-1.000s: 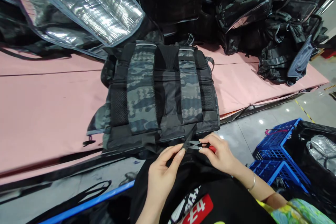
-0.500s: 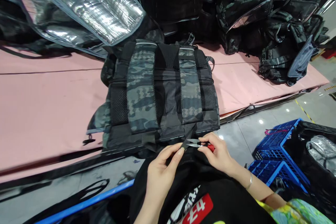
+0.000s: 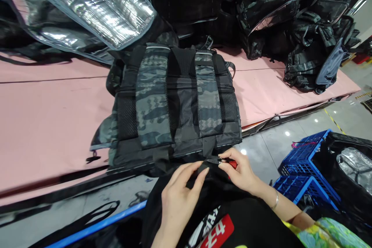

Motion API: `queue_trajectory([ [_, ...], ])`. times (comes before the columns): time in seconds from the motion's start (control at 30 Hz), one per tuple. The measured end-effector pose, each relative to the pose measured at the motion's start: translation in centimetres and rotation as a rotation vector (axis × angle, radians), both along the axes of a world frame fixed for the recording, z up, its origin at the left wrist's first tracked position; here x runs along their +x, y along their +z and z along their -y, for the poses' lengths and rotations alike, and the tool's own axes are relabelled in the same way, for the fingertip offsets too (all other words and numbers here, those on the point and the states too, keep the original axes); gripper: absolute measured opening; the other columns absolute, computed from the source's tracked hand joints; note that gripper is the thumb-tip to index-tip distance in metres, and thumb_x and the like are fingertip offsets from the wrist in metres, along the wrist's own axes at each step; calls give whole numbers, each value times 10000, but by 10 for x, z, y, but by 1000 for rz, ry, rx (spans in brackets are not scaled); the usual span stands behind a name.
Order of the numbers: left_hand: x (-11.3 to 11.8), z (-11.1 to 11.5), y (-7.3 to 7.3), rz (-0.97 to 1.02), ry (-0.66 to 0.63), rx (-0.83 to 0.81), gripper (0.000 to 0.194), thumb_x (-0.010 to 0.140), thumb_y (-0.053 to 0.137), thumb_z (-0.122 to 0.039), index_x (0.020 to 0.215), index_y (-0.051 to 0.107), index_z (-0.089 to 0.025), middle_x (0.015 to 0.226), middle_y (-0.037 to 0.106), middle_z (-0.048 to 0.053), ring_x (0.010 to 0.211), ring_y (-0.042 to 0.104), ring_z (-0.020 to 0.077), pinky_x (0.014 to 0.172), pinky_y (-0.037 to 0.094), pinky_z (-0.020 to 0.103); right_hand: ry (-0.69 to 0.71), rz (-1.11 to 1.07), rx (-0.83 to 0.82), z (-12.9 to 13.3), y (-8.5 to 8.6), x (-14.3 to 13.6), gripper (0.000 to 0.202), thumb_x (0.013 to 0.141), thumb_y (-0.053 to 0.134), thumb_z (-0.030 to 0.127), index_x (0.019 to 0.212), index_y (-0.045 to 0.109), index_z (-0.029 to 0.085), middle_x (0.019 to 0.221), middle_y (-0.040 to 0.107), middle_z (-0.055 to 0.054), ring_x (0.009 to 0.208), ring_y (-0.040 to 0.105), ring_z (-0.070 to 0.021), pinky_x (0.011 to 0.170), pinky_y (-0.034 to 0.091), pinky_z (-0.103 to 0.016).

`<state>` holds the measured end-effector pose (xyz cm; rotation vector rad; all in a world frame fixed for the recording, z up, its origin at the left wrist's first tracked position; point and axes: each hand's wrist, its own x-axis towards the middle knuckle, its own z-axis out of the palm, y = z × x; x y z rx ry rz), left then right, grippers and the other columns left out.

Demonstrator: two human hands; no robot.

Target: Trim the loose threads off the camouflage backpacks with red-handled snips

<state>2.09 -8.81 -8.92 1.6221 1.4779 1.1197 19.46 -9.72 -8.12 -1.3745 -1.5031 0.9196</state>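
Note:
A dark camouflage backpack (image 3: 186,104) lies on the pink table with its two shoulder straps facing up. From its lower edge a black webbing strap (image 3: 209,146) hangs toward me. My left hand (image 3: 184,188) pinches the strap's end between thumb and fingers. Small red-handled snips (image 3: 232,164) are in my right hand (image 3: 241,170), their blades lying at the strap and mostly hidden by it. The two hands are close together but apart, just below the backpack's bottom edge.
The pink table (image 3: 43,124) runs across the view. Silver-lined material (image 3: 101,4) lies at the back left, and more dark backpacks (image 3: 267,4) are piled at the back right. Blue crates (image 3: 305,153) stand on the floor at the right, beside a dark bag with silver lining (image 3: 356,166).
The snips' bright blades, seen clearly before, are now mostly covered at the strap. My left hand's fingertips have shifted slightly. The backpack appears a little further left in view.

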Motion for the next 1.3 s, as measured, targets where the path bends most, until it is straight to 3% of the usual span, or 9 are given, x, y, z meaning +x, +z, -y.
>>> queue_trajectory([
  [0.17,12,5,-1,-313,65,395,6,775,587,-215,771,591,-216,702,601,19,669,564,161,666,422,273,-16,-218,-200,-9,-13,-11,248,707,672,320,895,577,189,814,596,8,712,548,-113,640,454,-221],
  [0.33,16,4,-11,-564,76,713,208,724,606,-64,603,511,-204,607,549,-12,556,503,121,584,372,267,16,-211,-279,-23,-23,-25,312,716,659,380,577,486,161,530,404,73,514,342,-57,483,282,-192],
  [0.47,10,6,-15,-388,58,597,101,758,622,-114,804,570,-187,739,604,16,681,575,129,658,451,254,74,-617,-457,-30,-22,-32,340,698,663,432,626,445,182,503,313,102,433,233,-36,414,200,-183],
  [0.6,6,4,-19,-283,41,382,207,838,547,-230,1032,566,-161,937,648,74,830,616,166,749,492,290,144,-839,-591,-31,-21,-33,385,664,701,463,658,421,199,486,255,123,388,175,-28,379,163,-180],
  [0.7,3,0,-23,-305,11,357,173,844,543,-265,977,604,-172,871,670,49,787,629,165,736,496,285,115,-698,-493,-27,-20,-30,334,721,657,472,703,479,190,509,343,98,413,272,-40,407,242,-180],
  [0.87,1,-2,-24,-275,73,328,159,819,581,-289,926,622,-178,811,673,30,734,633,159,699,497,274,4,-208,-162,-10,-10,-13,241,863,507,369,1019,567,195,876,595,-14,766,539,-109,700,437,-234],
  [1.07,1,-2,-23,-269,72,333,154,829,568,-276,939,618,-182,818,670,28,740,632,157,706,495,273,41,265,200,-3,-2,0,225,823,595,324,986,633,174,845,691,-46,675,603,-132,641,470,-240],
  [1.17,2,-2,-24,-284,47,370,142,827,571,-262,935,609,-178,809,664,27,733,630,153,701,493,264,51,357,272,-8,-6,-5,217,837,582,319,966,661,164,825,712,-59,657,631,-142,616,476,-237],
  [1.3,-14,-7,-23,-354,-29,488,130,831,559,-242,934,603,-176,813,664,41,739,633,161,711,491,276,66,236,208,-13,-5,-11,170,838,577,295,918,679,185,810,717,-36,691,650,-136,643,482,-216],
])
